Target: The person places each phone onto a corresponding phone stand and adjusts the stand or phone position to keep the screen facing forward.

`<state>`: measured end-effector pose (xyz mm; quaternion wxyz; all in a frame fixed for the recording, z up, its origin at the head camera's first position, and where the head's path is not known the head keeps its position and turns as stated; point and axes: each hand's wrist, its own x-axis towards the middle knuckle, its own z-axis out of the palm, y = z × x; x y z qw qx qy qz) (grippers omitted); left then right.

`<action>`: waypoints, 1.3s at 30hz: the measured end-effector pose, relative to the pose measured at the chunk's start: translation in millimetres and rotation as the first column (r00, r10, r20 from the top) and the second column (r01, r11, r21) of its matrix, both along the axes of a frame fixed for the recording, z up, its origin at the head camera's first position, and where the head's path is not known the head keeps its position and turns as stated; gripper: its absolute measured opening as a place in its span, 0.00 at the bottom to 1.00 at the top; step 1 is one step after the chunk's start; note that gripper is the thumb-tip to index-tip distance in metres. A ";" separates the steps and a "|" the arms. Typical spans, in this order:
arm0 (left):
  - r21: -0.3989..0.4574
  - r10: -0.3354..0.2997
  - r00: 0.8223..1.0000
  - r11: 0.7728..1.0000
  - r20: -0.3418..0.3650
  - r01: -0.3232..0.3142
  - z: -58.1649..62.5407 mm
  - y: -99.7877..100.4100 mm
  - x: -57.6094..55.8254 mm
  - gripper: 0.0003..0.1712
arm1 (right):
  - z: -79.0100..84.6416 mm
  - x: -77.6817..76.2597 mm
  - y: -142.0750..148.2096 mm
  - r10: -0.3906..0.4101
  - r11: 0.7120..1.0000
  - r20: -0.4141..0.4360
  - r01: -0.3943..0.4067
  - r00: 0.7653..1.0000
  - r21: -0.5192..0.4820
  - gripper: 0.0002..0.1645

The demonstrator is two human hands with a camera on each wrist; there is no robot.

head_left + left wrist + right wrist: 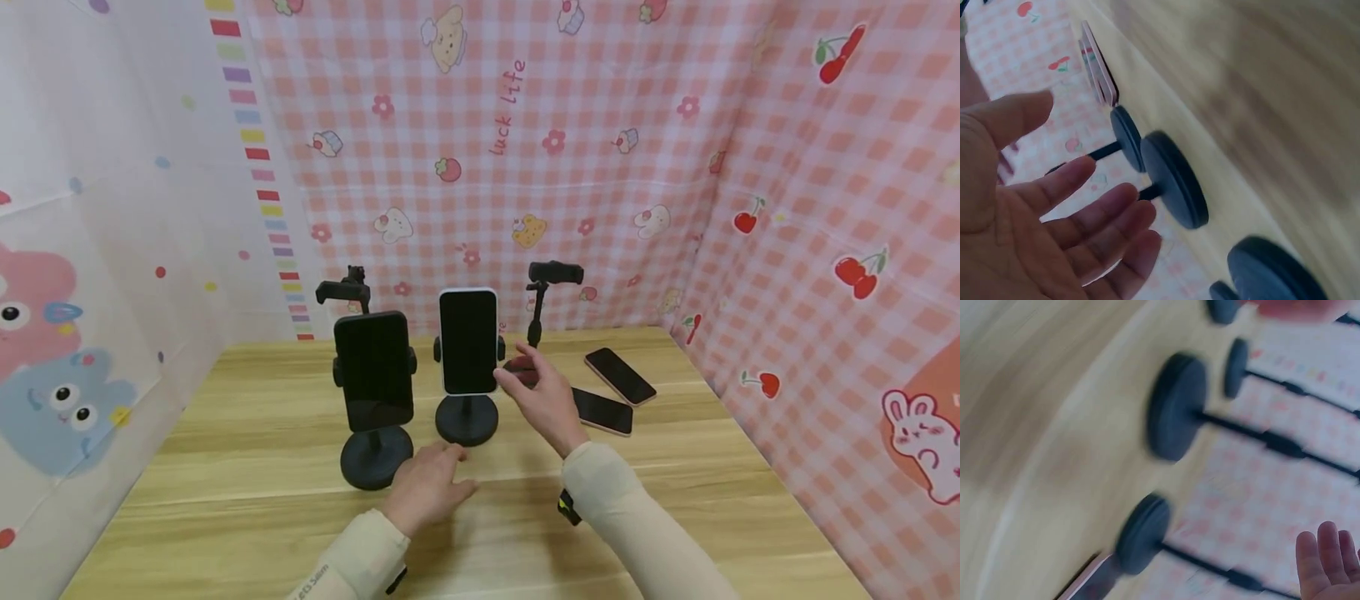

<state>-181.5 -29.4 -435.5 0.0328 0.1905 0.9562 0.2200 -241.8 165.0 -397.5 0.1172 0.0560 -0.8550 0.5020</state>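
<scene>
A white-edged phone (468,342) with a dark screen stands upright in a black phone stand with a round base (467,419). My right hand (543,396) is beside its lower right side, thumb close to the phone's edge in the head view; the right wrist view shows the fingers (1329,559) extended with nothing in them. To the left, a black phone (373,371) stands in a second stand with its own round base (367,467). My left hand (427,487) hovers low near that base. Its palm (997,244) holds nothing, the fingers slightly bent.
Two more stands without phones are behind, one with its clamp (343,290) at the back left, the other with its clamp (556,272) at the back right. Two phones, one nearer (602,411) and one farther (620,375), lie flat on the right. Patterned cloth surrounds the wooden table (247,417).
</scene>
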 end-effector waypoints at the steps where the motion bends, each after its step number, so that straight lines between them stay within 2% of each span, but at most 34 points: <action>1: -0.017 -0.007 1.000 1.000 0.014 0.007 1.1 -2.3 -0.2 0.25 | -4.1 -2.2 7.1 0.010 1.000 0.010 -0.010 1.000 0.027 0.43; 4: -0.036 -0.035 0.998 0.999 0.057 0.037 3.2 -9.1 -1.0 0.27 | -18.4 -8.7 30.6 0.018 0.985 0.037 -0.024 0.999 0.171 0.46; 8: -0.033 -0.051 0.994 0.998 0.100 0.055 5.1 -16.4 -2.8 0.27 | -39.3 -17.6 67.0 0.010 0.926 0.066 -0.034 0.998 0.375 0.51; 14: -0.033 -0.054 0.988 0.998 0.144 0.059 4.9 -22.2 -4.1 0.26 | -63.0 -34.5 113.9 -0.024 0.851 0.102 -0.033 0.995 0.523 0.54; 16: -0.034 -0.056 0.988 0.998 0.144 0.061 3.5 -24.9 -3.5 0.26 | -67.5 -38.7 122.8 -0.029 0.816 0.092 -0.030 0.995 0.577 0.54; 21: -0.018 -0.061 0.993 0.998 0.099 0.063 0.4 -37.1 1.2 0.25 | -72.0 -41.8 134.9 -0.027 0.765 0.086 -0.035 0.996 0.643 0.51; 24: 0.010 -0.064 0.995 0.998 0.072 0.063 -2.0 -50.8 5.4 0.25 | -71.7 -39.8 139.3 -0.026 0.759 0.093 -0.041 0.995 0.650 0.51; 28: 0.065 -0.054 0.997 0.997 0.057 0.050 -4.6 -81.0 8.3 0.22 | -71.2 -36.6 143.3 -0.031 0.750 0.093 -0.039 0.995 0.660 0.50; 30: 0.089 -0.011 0.998 0.996 0.059 0.005 -4.5 -99.4 6.8 0.20 | -70.9 -36.3 145.6 -0.033 0.743 0.091 -0.036 0.995 0.668 0.50; 33: 0.094 0.092 0.993 0.991 0.070 -0.099 -1.2 -131.1 0.0 0.19 | -71.2 -37.9 147.6 -0.033 0.725 0.095 -0.042 0.995 0.688 0.51; 36: 0.069 0.188 0.979 0.979 0.085 -0.194 3.5 -163.8 -10.1 0.23 | -71.9 -39.9 146.7 -0.030 0.708 0.101 -0.051 0.994 0.705 0.52; 39: 0.084 0.239 0.970 0.967 0.046 -0.242 6.6 -192.1 -22.0 0.30 | -72.7 -40.8 144.8 -0.019 0.702 0.097 -0.056 0.995 0.710 0.53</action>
